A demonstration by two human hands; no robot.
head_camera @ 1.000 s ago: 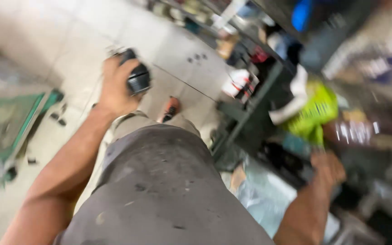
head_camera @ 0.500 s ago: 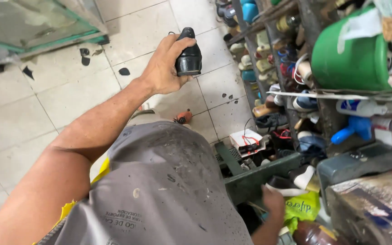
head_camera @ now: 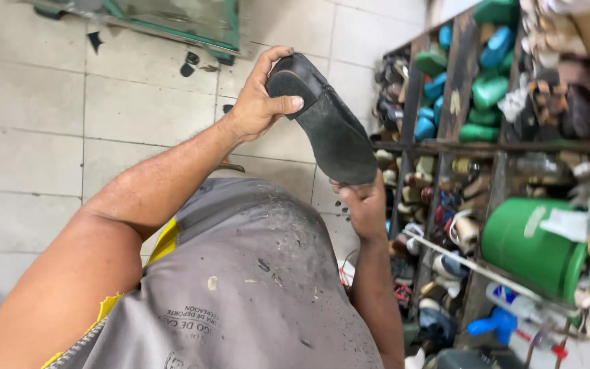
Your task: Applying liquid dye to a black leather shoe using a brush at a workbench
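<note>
Right hand has risen to grip the black shoe that left hand clasps above tiled floor.

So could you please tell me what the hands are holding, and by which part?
A black shoe: left hand grips the heel, right hand the toe end.

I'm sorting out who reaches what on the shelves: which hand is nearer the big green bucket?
Right. The right hand holds the toe end of the black shoe, just left of the green bucket; the left hand grips the heel, farther up-left.
</note>
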